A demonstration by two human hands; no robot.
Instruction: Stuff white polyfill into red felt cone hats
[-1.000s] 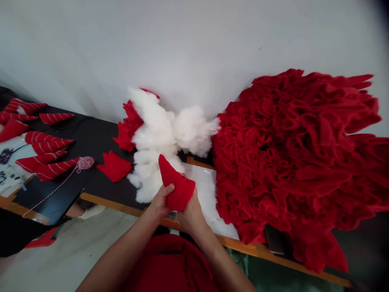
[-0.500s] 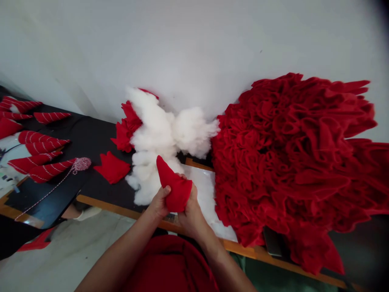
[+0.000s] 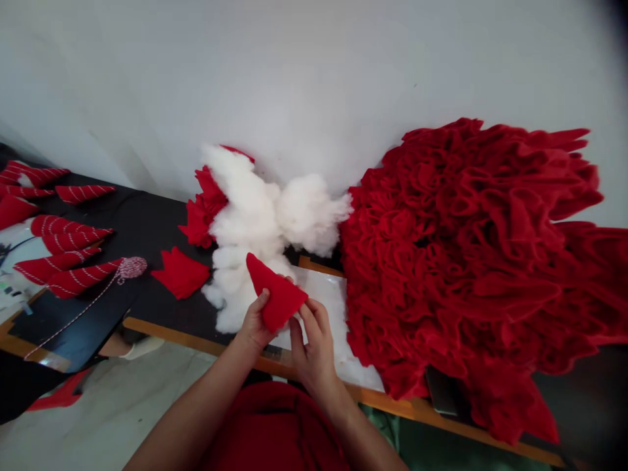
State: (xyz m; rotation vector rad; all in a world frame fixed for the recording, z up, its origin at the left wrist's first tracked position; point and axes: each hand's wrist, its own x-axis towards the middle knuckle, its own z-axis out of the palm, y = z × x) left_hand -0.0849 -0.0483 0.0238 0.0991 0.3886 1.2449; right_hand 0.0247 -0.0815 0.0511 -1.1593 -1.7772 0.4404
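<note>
A red felt cone [image 3: 275,294] is held in front of me, its tip pointing up and to the left. My left hand [image 3: 257,322] is closed around its left side, thumb on the front face. At the wide lower-right end, my right hand [image 3: 314,340] pinches the edge by its corner, with the thumb lower down along the rim. Whether anything is inside the cone is hidden. Just behind it lies a heap of white fluffy stuffing [image 3: 250,222]. A flat white sheet [image 3: 338,327] shows under and to the right of my right hand.
A big pile of red felt pieces [image 3: 466,261] fills the right side. Left of the stuffing lie more red felt pieces [image 3: 181,271]. Farther left are several cones wound with striped cord [image 3: 81,278] and a cord ball [image 3: 132,267]. Another person's arm [image 3: 115,345] shows at the lower left.
My right hand has slid from wrapping the cone's right side down to its wide edge, fingers now pinching there. The cone has turned slightly and looks flatter.
</note>
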